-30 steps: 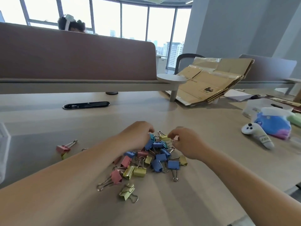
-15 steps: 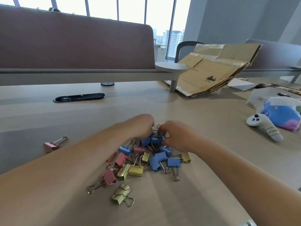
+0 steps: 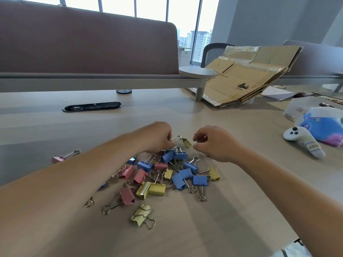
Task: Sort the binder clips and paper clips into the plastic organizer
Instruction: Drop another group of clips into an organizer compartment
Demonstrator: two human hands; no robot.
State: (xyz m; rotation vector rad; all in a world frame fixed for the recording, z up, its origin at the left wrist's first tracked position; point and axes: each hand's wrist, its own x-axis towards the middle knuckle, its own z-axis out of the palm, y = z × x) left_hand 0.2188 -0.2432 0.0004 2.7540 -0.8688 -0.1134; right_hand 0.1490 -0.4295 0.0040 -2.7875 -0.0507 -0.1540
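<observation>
A pile of blue, pink and yellow binder clips (image 3: 167, 175) lies on the wooden desk (image 3: 232, 210) in front of me. My left hand (image 3: 157, 138) hovers over the pile's far edge and pinches the wire handle of a small yellow binder clip (image 3: 186, 142), lifted just above the pile. My right hand (image 3: 213, 143) is beside it, fingers curled, pinching a small clip whose wire loop shows near the fingertips. A lone pink clip (image 3: 59, 158) lies at the left. A yellow clip (image 3: 142, 216) sits apart near me. No organizer is in view.
A white controller (image 3: 304, 140) and a blue tissue pack (image 3: 321, 127) lie at the right, beside a clear plastic box (image 3: 297, 108). Flattened cardboard (image 3: 250, 75) leans at the back right. A black cable slot (image 3: 91, 106) is set in the desk before a brown divider (image 3: 83, 41).
Both hands have risen slightly from the pile and drawn apart, the left one now lifting a yellow clip. The camera has tilted down.
</observation>
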